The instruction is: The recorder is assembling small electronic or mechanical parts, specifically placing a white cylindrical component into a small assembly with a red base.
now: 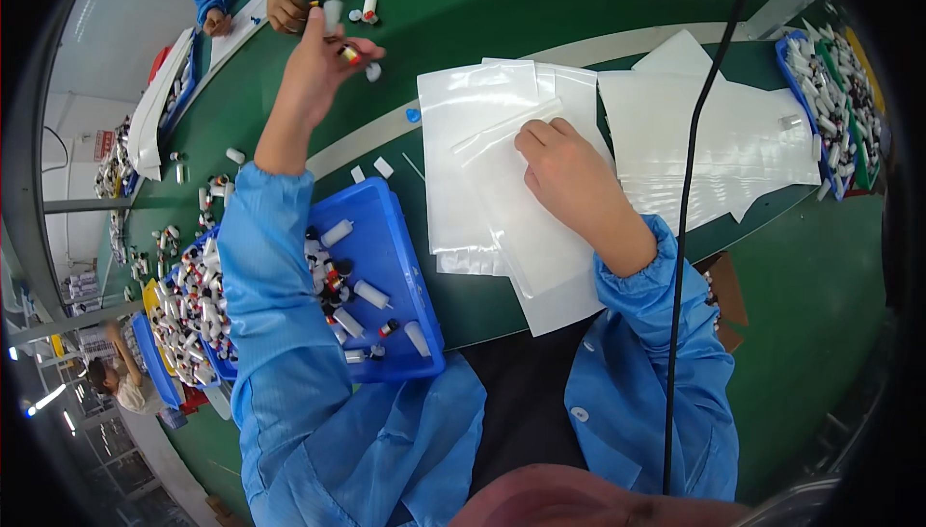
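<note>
My left hand [316, 69] reaches over the green belt, fingers curled around a small bottle [350, 54] with a red and yellow label. A white bottle [333, 14], smeared by motion, shows by my fingertips; whether I hold it too is unclear. My right hand [571, 168] is closed, pinching the upper edge of a translucent plastic bag [526, 223]. That bag lies aslant on a stack of white bags [463, 180]. Below my left forearm, a blue bin [410, 281] holds loose white bottles and several red-and-black ones.
More white bags [714, 141] fan out at right, beside bins of bottles [834, 112]. A black cable [690, 161] hangs across the view. Another person's hand [285, 4] is near mine across the belt. Loose bottles [369, 8] lie there; a cardboard box [725, 300] stands lower right.
</note>
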